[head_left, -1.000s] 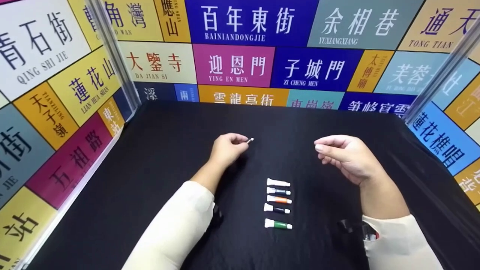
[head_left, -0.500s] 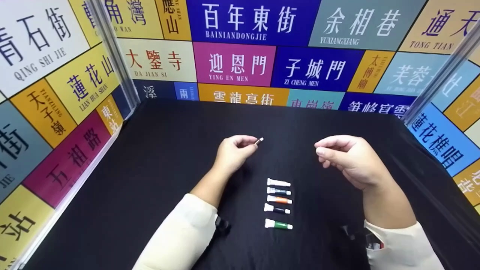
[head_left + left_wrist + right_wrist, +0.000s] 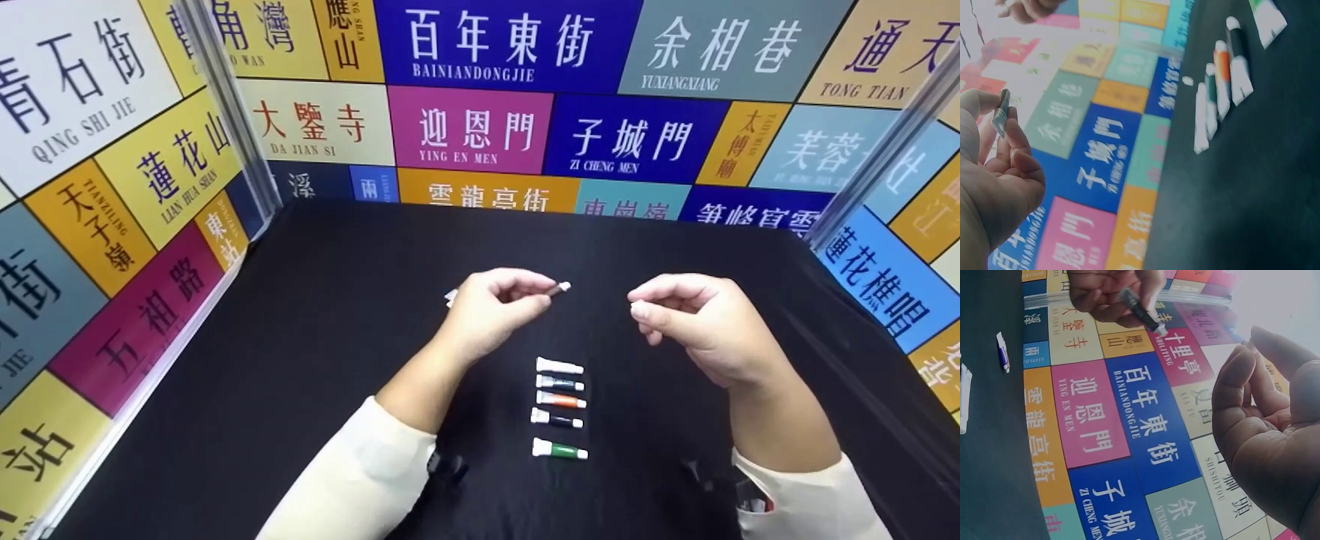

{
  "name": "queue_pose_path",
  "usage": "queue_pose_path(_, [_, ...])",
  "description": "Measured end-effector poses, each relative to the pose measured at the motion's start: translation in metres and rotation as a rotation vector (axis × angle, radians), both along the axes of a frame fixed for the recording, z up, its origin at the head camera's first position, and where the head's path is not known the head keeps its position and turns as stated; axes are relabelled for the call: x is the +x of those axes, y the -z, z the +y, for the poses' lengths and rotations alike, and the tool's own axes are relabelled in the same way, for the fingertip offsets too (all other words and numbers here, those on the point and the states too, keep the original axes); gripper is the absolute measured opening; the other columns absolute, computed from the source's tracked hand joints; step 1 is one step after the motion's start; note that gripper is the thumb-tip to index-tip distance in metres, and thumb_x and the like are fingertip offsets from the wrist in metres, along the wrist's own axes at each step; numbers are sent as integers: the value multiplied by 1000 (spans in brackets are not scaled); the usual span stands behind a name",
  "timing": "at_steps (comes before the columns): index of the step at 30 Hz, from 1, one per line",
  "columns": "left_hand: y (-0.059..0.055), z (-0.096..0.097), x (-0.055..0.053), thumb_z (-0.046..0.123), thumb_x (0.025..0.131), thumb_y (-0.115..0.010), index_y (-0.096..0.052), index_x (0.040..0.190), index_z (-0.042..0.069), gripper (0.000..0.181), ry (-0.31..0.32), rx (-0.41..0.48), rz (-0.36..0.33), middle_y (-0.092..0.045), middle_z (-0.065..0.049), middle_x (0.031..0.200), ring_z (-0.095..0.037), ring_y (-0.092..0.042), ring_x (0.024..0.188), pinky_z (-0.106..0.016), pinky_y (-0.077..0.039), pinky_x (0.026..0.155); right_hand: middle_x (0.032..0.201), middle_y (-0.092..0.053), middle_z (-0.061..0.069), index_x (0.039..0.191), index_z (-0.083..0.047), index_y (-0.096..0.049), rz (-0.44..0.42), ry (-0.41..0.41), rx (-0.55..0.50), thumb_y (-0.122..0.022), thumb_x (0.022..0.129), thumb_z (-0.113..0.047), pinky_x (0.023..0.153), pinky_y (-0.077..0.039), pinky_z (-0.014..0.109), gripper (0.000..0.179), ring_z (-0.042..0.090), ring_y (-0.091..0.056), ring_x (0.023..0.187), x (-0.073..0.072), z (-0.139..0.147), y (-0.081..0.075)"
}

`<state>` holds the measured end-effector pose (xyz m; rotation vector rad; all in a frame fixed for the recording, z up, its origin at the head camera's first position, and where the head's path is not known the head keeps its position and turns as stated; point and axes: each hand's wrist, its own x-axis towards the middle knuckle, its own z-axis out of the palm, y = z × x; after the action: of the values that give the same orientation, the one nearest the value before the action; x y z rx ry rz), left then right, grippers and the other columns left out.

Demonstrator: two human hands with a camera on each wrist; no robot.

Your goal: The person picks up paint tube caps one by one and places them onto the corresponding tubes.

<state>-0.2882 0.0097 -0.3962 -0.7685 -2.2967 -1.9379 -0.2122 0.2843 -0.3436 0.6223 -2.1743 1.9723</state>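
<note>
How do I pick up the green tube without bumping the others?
Probably best to pinch the middle of the green tube with finger and thumb, coming down from above. It lies flat on the black cloth, cap pointing right, and a gap separates it from the dark tube beside it, so both long sides should have room for fingertips.

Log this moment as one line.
left hand: holds dark tube | right hand: raised, grip unclear | black cloth: five tubes lined up, purple tube apart
</note>
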Motion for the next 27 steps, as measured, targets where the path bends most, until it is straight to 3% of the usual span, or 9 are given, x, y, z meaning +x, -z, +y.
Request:
queue_pose_path(5, [-12, 3, 17, 15, 95, -79, -83, 115, 12, 20, 100, 19, 13, -83, -6, 100, -13, -70, 82, -22, -56, 75, 86, -76, 9, 104, 12, -75, 14, 77, 56, -72, 90, 16, 66, -62, 26, 15, 21, -70, 69, 9, -5, -5])
queue_pose_path(10, [-19, 3, 28, 15, 96, -79, -83, 115, 13, 20, 137, 34, 38, -81, -7, 96, -13, -68, 78, -22, -54, 70, 88, -77, 10, 105, 9, -77, 53, 136, 106, -75, 91, 12, 68, -63, 26, 15, 22, -70, 68, 15, -11, -10])
queue_pose_path(16, [-26, 4, 35, 14, 95, -78, -84, 114, 12, 20, 160, 52, 81, -81, -6, 96, -13, -66, 75, -22, -52, 67, 89, -78, 8, 105, 8, -78, 113, 164, 128, -77, 88, 13, 68, -62, 24, 18, 21, -71, 69, 15, -19, -10])
queue_pose_path(27, [-26, 6, 41, 15, 95, -78, -85, 113, 15, 19, 134, -4, 168, -77, -2, 93, -10, -62, 77, -23, -49, 68, 91, -78, 8, 103, 6, -80, 181, 137, 166, -79, 87, 13, 70, -62, 21, 18, 15, -72, 72, 13, -25, -2])
